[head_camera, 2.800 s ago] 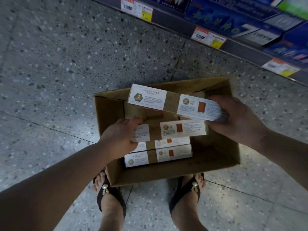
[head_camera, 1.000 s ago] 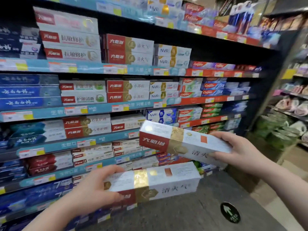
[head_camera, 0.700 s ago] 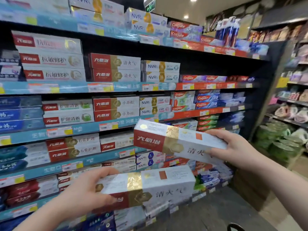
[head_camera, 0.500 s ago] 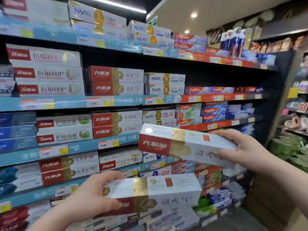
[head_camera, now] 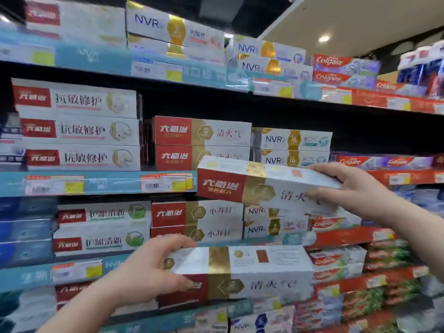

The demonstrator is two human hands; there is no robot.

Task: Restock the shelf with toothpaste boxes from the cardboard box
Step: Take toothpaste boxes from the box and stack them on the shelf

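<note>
I hold two red, gold and white toothpaste boxes in front of the shelf. My right hand (head_camera: 353, 191) grips the right end of the upper box (head_camera: 252, 186), which hangs just below and in front of two matching boxes (head_camera: 201, 143) stacked on the second shelf. My left hand (head_camera: 149, 270) grips the left end of the lower box (head_camera: 240, 272), held level near the lower shelves. The cardboard box is out of view.
Blue shelf edge strips (head_camera: 96, 183) with price tags run across the shelving. White boxes (head_camera: 79, 126) stack left of the matching pair, NVR boxes (head_camera: 290, 147) right of it. Colgate boxes (head_camera: 384, 162) fill the right side. There is dark open space above the matching pair.
I have stood up from the cardboard box on the floor with a box in each hand. The view has tilted up and closed in on the shelf; the upper box has risen toward the second shelf.
</note>
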